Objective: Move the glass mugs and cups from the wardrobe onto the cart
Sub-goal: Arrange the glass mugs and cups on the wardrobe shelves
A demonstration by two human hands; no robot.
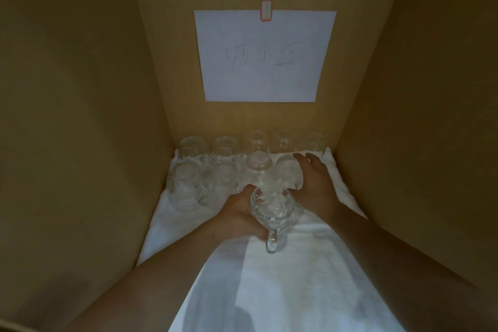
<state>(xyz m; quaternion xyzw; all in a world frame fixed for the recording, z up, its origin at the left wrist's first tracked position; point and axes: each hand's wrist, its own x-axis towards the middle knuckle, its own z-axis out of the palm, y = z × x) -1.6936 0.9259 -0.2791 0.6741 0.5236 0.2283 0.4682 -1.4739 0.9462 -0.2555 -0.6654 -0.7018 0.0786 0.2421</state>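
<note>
Your left hand [238, 217] has its fingers wrapped round a glass mug [272, 210], holding it tipped with the mouth toward you and the handle [271, 242] hanging below, just above the white towel [283, 277] that lines the wardrobe [80, 116] floor. Your right hand [314, 182] reaches past that mug with fingers spread wide, resting against an upturned glass [287, 172] directly behind it, not yet closed round it as far as can be seen. The rest of the glasses [223, 148] stand upside down in two tight rows behind the held mug, against the back wall under the paper sign [264, 56]. That crowding is the risk: I judge that if you pull the right-hand glass out sideways it may knock its neighbours, and glass on glass chips easily. The held mug sits close to your right wrist, so drawing both hands back together could clink them. The towel is soft and wrinkled, so a nudged glass might topple. The cart is not in view.
</note>
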